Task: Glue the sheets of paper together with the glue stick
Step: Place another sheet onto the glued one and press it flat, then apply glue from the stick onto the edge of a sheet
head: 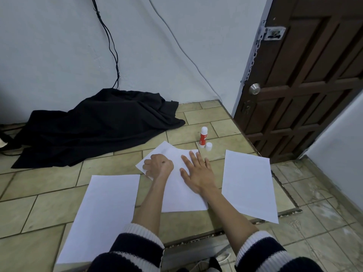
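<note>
Only the head cam here, looking down at a tiled floor (49, 205).

Both hands are on the middle sheets (176, 193), which look like two papers stacked, the lower one poking out skewed at the far left corner. The left hand (158, 166) is balled up loosely, grip curled together, knuckles pressing on the paper near its far left edge. Can't tell if anything's inside the fist. The right hand (198, 172) is flat, grip spread apart, palm down on the same stack just right of the left hand, holding nothing.

The glue stick (203, 137) is standing upright on the floor just beyond the stack's far right corner, past the right hand's fingertips and not touching either hand. It's red with a white top. Its cap (208, 146) sits right beside its base, so the stick is open.

Two more single sheets lie flat on the floor: a left sheet (102, 216) near the left forearm, and a right sheet (249, 183) out to the right, apart from the stack.

Striped sleeves (137, 244) are pushed up the forearms. Further back there's a black cloth (94, 126) heaped by the wall (59, 46), cables (110, 46) running down it, and a brown door (306, 75) on the right.
</note>
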